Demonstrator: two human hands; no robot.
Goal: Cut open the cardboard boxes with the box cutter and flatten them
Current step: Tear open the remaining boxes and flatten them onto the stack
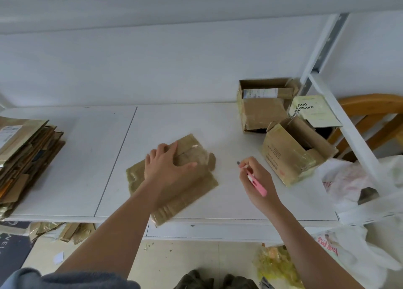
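Progress partway: my left hand (168, 164) is pressing, fingers spread, the flattened brown cardboard box (174, 179) onto the white table (218, 123); my right hand (257, 179) is gripping the pink box cutter (258, 185); two open brown cardboard boxes (292, 151) are waiting uncut; a stack of flattened cardboard (24, 155) is sitting at left.

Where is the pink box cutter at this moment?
The pink box cutter is held in the right hand above the white table, between the flattened cardboard box and the open boxes on the right.

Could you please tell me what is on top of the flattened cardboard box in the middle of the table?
The left hand rests spread on the flattened cardboard box, fingers straight. Clear tape shows beside it. The cardboard under the palm is hidden.
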